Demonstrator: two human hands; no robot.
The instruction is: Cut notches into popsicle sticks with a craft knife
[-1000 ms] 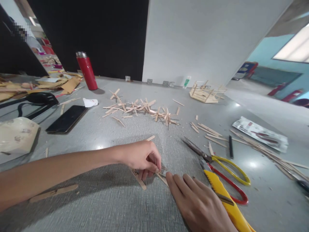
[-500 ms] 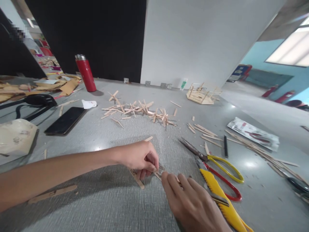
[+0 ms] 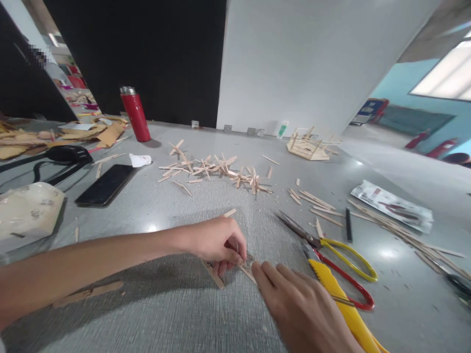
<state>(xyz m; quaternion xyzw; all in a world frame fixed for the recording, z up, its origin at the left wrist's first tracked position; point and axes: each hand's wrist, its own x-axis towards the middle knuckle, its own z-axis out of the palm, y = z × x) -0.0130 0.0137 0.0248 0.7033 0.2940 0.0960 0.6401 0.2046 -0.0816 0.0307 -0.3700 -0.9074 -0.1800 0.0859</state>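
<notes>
My left hand pinches the end of a thin wooden stick low over the table, thumb and fingertips together. Flat wooden craft sticks lie under and beside that hand, partly covered by it. Close on its right, my right hand is palm down with fingers closed round a slim metal tool. Only the tool's back end shows past the hand; its working tip is hidden. Another craft stick with a notch lies below my left forearm.
Right of my hands lie scissors with yellow handles, a red-handled tool and a yellow saw-toothed piece. Farther back are a pile of stick pieces, a wooden frame, a red flask and a phone.
My right hand has turned slightly, so less of the metal tool shows behind it. My left hand keeps its pinch. The whole view has shifted a little.
</notes>
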